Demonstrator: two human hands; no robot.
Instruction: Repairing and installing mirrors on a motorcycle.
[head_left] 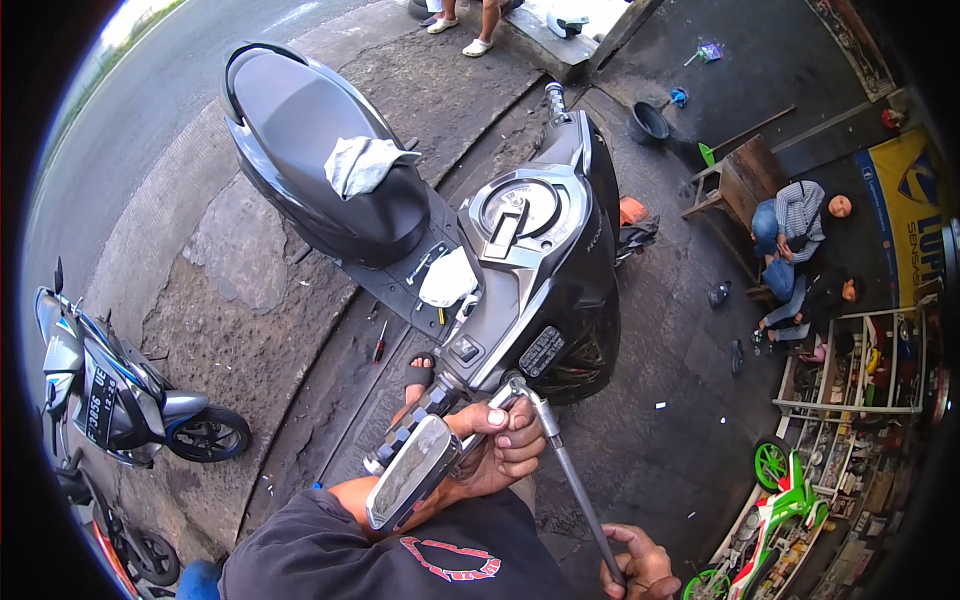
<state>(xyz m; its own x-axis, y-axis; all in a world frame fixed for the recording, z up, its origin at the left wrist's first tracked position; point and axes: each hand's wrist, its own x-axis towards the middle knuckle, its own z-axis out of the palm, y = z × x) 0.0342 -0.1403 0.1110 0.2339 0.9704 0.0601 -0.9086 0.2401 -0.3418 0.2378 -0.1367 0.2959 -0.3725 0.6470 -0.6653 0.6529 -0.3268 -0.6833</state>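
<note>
My left hand [495,440] is closed round the mirror stem and tool head at the scooter's near handlebar, beside the checkered grip [420,430]. The rectangular mirror [410,470] sits just left of that hand. My right hand [637,562] grips the lower end of a long silver wrench bar [570,485], whose head reaches up to the mirror mount. The black scooter body [570,300] carries a silver dashboard [515,220]; one white cloth [360,165] lies on the seat, another [448,275] on the footboard beside small tools.
Another scooter [110,390] stands left; a screwdriver [380,340] lies on the pavement. Two people [805,225] sit right by a wooden bench [750,170], above shelving [850,410] and a green toy bike [780,515]. Someone's legs [480,30] show at top. A bucket [648,122] sits upper right.
</note>
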